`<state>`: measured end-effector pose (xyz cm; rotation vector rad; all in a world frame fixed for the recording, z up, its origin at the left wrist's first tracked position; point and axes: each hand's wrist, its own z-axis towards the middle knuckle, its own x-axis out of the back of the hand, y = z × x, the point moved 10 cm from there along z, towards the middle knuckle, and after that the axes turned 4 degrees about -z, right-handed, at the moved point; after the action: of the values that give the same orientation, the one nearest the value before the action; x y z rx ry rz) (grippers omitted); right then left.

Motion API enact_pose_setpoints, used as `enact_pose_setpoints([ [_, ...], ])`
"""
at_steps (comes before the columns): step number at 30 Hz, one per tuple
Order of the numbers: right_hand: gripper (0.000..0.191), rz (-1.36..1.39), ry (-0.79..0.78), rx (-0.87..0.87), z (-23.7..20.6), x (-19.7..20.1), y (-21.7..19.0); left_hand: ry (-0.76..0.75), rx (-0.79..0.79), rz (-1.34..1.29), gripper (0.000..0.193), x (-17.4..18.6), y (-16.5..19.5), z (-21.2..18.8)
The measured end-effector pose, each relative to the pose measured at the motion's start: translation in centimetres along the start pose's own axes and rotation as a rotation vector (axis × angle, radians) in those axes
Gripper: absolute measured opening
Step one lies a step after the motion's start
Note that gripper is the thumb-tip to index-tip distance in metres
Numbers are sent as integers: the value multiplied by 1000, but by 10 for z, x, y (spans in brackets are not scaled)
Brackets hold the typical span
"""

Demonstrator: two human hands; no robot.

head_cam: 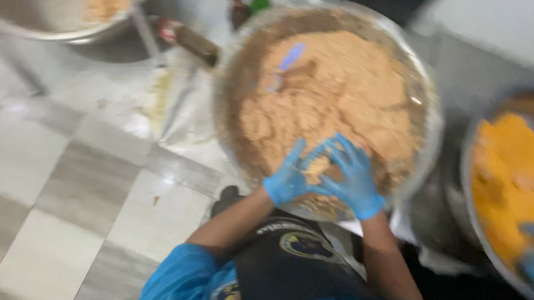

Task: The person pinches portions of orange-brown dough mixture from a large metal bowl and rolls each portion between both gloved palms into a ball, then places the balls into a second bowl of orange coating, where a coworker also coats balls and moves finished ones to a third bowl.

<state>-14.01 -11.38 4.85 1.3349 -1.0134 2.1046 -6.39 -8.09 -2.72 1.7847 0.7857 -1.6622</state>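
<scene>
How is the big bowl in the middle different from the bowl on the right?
The middle bowl holds pale brown crumbly mix; the right bowl holds bright orange mix. The middle bowl shows whole, the right one is cut off. The left hand and right hand work in the middle bowl. Both are round metal.

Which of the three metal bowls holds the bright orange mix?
The bowl at the right edge. Its filling is bright orange, while the middle bowl under both gloved hands and the top-left bowl hold pale tan mix.
</scene>
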Motion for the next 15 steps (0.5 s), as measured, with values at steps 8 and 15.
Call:
enact_pose_setpoints([
  [8, 79, 388, -152, -177, 13, -75, 26, 123, -149, 303, 79, 9, 41, -19],
  [15, 77, 509, -159, -138, 34, -102, 40, 85, -189, 376, 76, 21, 56, -19],
])
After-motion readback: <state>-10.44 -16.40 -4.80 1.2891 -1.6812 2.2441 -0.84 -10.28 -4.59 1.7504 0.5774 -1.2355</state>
